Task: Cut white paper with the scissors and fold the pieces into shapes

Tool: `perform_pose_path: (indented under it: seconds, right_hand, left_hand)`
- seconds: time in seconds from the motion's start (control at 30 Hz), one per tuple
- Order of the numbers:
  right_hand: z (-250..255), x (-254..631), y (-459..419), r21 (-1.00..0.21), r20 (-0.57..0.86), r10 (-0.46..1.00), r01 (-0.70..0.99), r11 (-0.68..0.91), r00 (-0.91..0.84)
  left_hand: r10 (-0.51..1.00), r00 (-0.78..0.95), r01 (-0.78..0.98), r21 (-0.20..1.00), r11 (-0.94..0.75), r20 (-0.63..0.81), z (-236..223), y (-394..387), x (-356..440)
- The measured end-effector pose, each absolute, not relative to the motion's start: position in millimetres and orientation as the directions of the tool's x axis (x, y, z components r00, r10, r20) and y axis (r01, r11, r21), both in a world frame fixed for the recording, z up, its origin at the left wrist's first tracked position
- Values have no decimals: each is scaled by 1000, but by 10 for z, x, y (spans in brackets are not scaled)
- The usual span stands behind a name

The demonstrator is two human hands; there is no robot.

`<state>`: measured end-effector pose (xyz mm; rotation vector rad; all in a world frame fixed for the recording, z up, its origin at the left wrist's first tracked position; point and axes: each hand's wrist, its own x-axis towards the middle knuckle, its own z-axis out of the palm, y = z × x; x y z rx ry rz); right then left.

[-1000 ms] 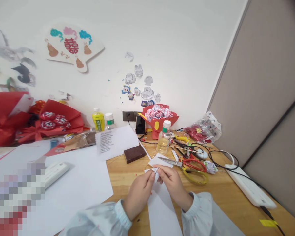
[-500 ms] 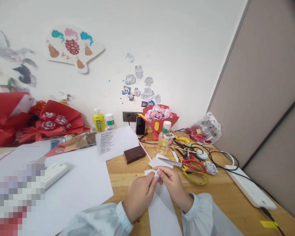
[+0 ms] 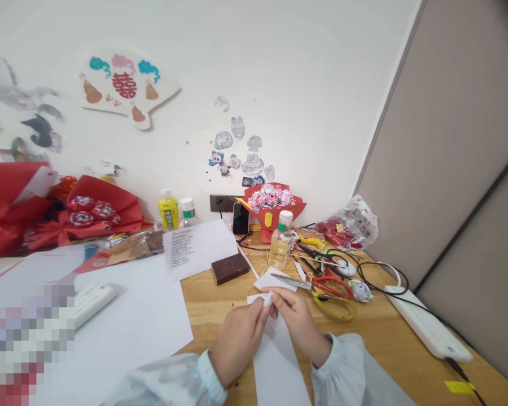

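Observation:
Between the fingertips of both hands is a small folded piece of white paper (image 3: 268, 299), partly hidden by the fingers. My left hand (image 3: 242, 332) pinches it from the left, thumb on top. My right hand (image 3: 295, 320) pinches its other side with thumb and forefinger. Both hands hover over a long white paper strip (image 3: 277, 361) lying on the wooden table. Just beyond the hands lies a smaller white paper piece (image 3: 275, 278), with the blades of the scissors (image 3: 332, 293) across it; their handles are red and yellow.
A paper flower (image 3: 360, 290) lies right of the scissors. Behind stand a bottle (image 3: 281, 248) of yellowish liquid and a red-wrapped bouquet (image 3: 273, 203). A dark brown box (image 3: 230, 269) sits left of the bottle. White sheets (image 3: 144, 321) cover the left; a power strip (image 3: 427, 324) with cables lies right.
The paper in my fingers has turned and looks more bunched up, with more of its white showing between the thumbs. The view has tilted slightly; my hands stay in nearly the same place.

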<state>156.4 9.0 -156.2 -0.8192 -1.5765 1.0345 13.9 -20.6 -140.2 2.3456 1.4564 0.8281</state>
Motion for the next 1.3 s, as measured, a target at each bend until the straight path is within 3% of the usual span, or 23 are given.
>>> perform_pose_path:
  seconds: [0.37, 0.97, 1.3]
  right_hand:
    - [-1544, 1516, 82, -932, 346, 913, -190, 309, -214]
    - [-1523, 1527, 55, -913, 402, 902, 3, 407, -156]
    - [-1578, 1527, 113, -942, 254, 942, -280, 188, -221]
  left_hand:
    - [881, 307, 747, 483, -457, 359, -1393, -207, 138]
    - [871, 320, 745, 469, -475, 372, -1410, -241, 125]
    - [869, 347, 734, 475, -485, 352, -1401, -222, 142]
